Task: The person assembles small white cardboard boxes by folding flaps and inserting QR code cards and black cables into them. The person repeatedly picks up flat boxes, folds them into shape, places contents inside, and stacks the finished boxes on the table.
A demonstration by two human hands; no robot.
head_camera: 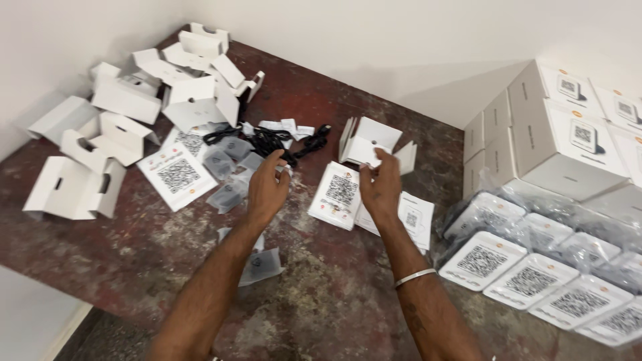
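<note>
1. The left hand point(267, 188) was held out over the brown table point(321, 307), with its fingers bent by a small pale bit at the tips. I could not tell if it was pinching that bit or just touching it
2. The right hand point(380, 190) reached up to a folded white card piece point(370, 142) that stood just past its fingers. The fingertips touched the card's lower edge, but I could not tell if they had closed on it
3. A silver bangle point(414, 276) sat on the right wrist
4. Between the two hands lay a flat white pad with a square code point(340, 194), and a paper sheet point(413, 219) lay under the right hand
5. Black cables point(267, 142) lay in a tangle just past the left hand, with small grey bags point(231, 194) beside them
6. Far to the left was a heap of empty white card pieces point(127, 100). On the right stood stacked white boxes point(562, 134), and near them were rows of wrapped pads point(528, 277)
7. It looked like the hands were in the middle of sorting box parts, with the folded card piece in hand
8. To lift that card piece well, the right fingers would need a firm pinch on its edge, so it did not fold or tip
</note>
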